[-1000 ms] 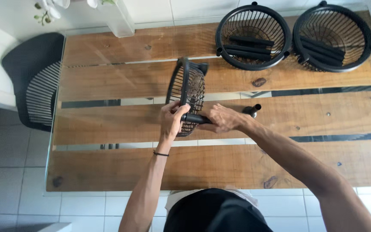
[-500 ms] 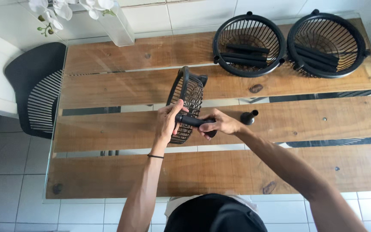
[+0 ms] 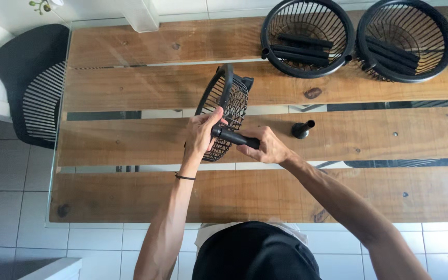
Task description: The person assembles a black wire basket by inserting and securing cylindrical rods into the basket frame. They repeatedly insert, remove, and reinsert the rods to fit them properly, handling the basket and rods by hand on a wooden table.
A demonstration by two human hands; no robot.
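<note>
Black wire makes up the basket point(image 3: 223, 118) we hold tipped on its side above the middle of the wooden surface point(image 3: 130, 192). Our left hand point(image 3: 201, 136) has its grip pressed around the basket's rim, while our right hand point(image 3: 266, 147) pinches a black tube-shaped handle point(image 3: 234, 138) whose end meets that rim. Just to the right, a small black leg piece point(image 3: 302, 129) lies on a plank. Two more round black baskets point(image 3: 307, 36) point(image 3: 406, 39), with black bars inside, stand at the far edge. One black chair point(image 3: 29, 83) sits at the left.
</note>
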